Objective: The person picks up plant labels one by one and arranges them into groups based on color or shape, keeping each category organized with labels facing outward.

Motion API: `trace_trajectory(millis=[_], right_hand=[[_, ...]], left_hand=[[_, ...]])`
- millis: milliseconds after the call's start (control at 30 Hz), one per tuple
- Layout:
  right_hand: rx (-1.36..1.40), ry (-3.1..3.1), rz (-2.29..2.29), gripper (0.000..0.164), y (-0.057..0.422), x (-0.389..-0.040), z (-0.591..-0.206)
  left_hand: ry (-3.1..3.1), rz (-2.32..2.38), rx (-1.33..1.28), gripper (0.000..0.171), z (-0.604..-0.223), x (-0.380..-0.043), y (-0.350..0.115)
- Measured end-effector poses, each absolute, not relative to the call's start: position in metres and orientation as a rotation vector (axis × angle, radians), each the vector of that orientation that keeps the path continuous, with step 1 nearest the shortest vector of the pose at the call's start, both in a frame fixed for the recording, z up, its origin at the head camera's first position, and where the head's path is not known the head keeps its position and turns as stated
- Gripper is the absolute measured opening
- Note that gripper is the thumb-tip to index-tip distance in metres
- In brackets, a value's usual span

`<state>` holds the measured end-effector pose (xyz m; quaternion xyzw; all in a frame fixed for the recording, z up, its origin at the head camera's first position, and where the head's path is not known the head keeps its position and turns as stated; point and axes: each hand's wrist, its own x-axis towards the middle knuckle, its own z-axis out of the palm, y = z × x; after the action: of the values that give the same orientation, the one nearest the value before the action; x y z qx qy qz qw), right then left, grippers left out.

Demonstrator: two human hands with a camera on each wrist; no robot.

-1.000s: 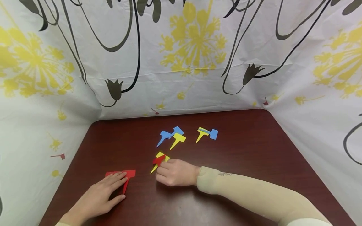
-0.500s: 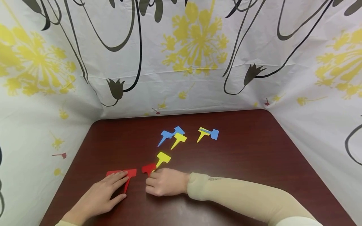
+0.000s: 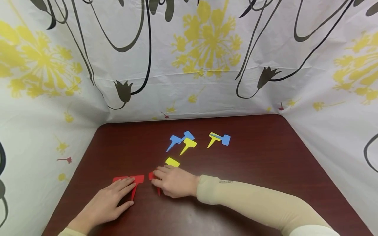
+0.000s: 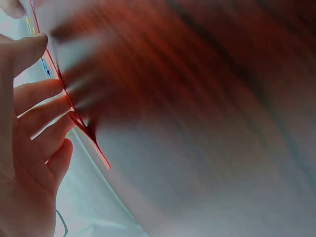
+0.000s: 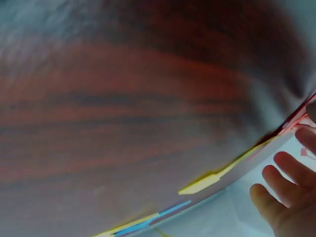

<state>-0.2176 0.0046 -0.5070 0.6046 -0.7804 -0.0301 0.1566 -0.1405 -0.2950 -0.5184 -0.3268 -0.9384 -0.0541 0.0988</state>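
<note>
In the head view my left hand (image 3: 103, 203) lies spread at the left of the table, its fingertips resting on red T-shaped plant labels (image 3: 139, 179). The left wrist view shows a red label edge (image 4: 97, 145) by those fingers. My right hand (image 3: 178, 184) touches another red T-shaped label (image 3: 151, 175) just to the right, its fingers laid over most of it. Behind that hand a yellow label (image 3: 172, 162) is partly covered. In the right wrist view, the yellow label (image 5: 202, 183) lies beside the right fingers, which reach toward the red label (image 5: 296, 118).
Farther back on the dark red-brown table (image 3: 251, 170) lie blue labels (image 3: 175, 139) overlapping near a yellow label (image 3: 190, 143). To their right a blue label (image 3: 225, 140) crosses another yellow one (image 3: 214, 136). Patterned white cloth (image 3: 165, 91) walls the back and sides.
My right hand has moved the red label left and toward me, off the yellow label. Its curled fingers have since loosened and spread over the label. My left hand stays in place.
</note>
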Motion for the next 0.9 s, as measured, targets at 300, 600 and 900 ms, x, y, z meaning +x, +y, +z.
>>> trace_trajectory(millis=[300,600,900], right_hand=[[1.745,-2.316,-0.143,0.039,-0.002,-0.213,-0.514],[1.756,-2.316,-0.174,0.043,-0.010,-0.208,-0.517],[1.719,-2.325,-0.198,0.045,-0.010,-0.206,-0.518]], left_hand=[[-2.801,-0.156,-0.958,0.059,-0.517,-0.142,-0.295],[-2.781,-0.183,-0.959,0.058,-0.519,-0.142,-0.294],[-2.741,-0.181,-0.979,0.059,-0.522,-0.143,-0.295]])
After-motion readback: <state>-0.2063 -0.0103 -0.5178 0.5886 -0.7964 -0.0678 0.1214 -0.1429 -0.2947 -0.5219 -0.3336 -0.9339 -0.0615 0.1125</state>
